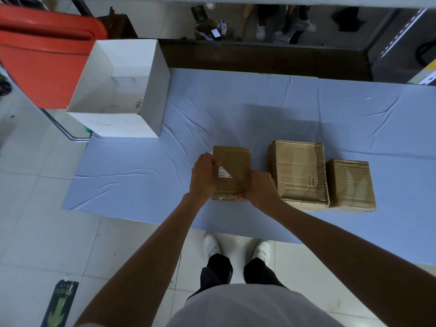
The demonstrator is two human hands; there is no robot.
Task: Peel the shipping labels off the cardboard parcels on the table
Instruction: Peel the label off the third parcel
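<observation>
A small parcel (233, 161) sits near the middle of the blue bench (236, 109). The right hand (260, 188) grips its near right corner. The left hand (204, 177) curls its fingers on the white label (225, 173) on top. A big parcel (297, 171) and an end parcel (350, 182) stand just right of it.

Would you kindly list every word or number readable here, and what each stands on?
"33/42": upside down on the label of the left parcel; its finer print is too small to read.
Perhaps "3", handwritten: middle parcel; unclear.
Floor sign: characters above its arrow are blurred.
</observation>
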